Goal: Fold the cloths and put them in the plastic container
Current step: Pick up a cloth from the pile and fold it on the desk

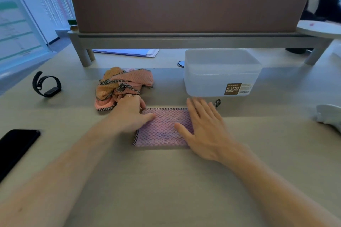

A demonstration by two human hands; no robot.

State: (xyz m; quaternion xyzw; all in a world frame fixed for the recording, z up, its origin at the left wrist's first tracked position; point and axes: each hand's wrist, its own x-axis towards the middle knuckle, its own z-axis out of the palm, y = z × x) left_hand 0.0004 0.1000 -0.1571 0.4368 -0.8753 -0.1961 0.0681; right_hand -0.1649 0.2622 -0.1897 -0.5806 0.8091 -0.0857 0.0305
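Looked like an office: a long shared desk (pixel 166 180) with a brown divider panel (pixel 184 0), papers (pixel 129 52) tucked underneath, and a big window (pixel 27 24) facing high-rise buildings.

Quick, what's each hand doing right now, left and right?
Left hand: fingers curled at the purple cloth's left edge; whether it grips cannot be told.
Right hand: open, flat on it.

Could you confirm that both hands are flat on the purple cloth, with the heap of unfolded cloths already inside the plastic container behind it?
Not quite. In the head view the left hand and right hand do rest on the purple cloth, but the heap of unfolded cloths lies on the table, left of the plastic container, not inside it.
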